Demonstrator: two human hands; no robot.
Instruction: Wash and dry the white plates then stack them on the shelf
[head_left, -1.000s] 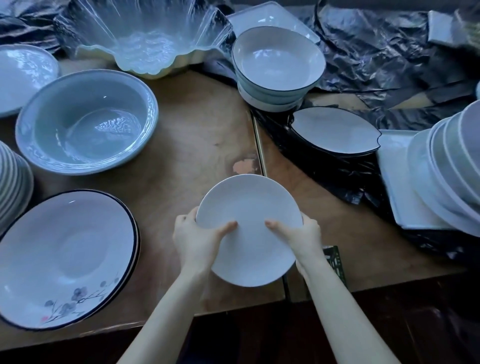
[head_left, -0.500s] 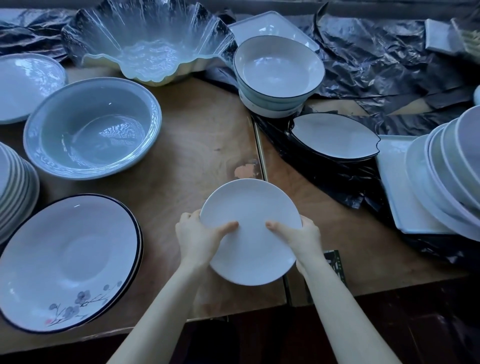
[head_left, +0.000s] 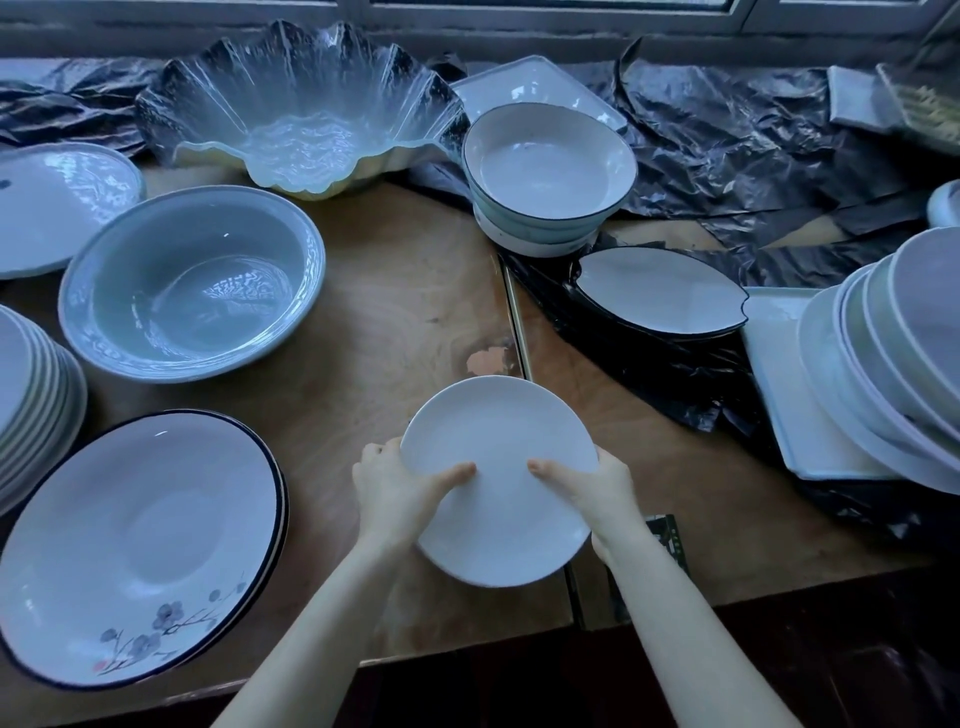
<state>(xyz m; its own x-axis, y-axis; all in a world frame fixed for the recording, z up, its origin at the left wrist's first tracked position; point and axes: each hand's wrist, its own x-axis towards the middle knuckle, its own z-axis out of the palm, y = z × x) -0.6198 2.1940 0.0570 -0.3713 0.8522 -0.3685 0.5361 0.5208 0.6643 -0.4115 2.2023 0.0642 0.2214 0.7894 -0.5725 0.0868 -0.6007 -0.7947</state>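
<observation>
Plate (head_left: 498, 483) handling step in hand: left hand (head_left: 395, 488) and right hand (head_left: 597, 488) pinch its opposite rims, thumbs on top, above the wooden table (head_left: 395, 291); next move calls for steady carrying to shelf or wash, neither visible.

The white plate (head_left: 498, 467) is showing a smooth glazed ceramic face with a soft sheen, and the pale blue bowl (head_left: 192, 280) and the flowered plate (head_left: 135, 545) are gleaming glossier. The table (head_left: 395, 291) is showing matt, worn wood grain, while the fluted bowl (head_left: 301, 119) is looking like clear, shiny glass or plastic. The black sheet (head_left: 727, 156) is lying as thin, crinkled, glossy plastic.
</observation>
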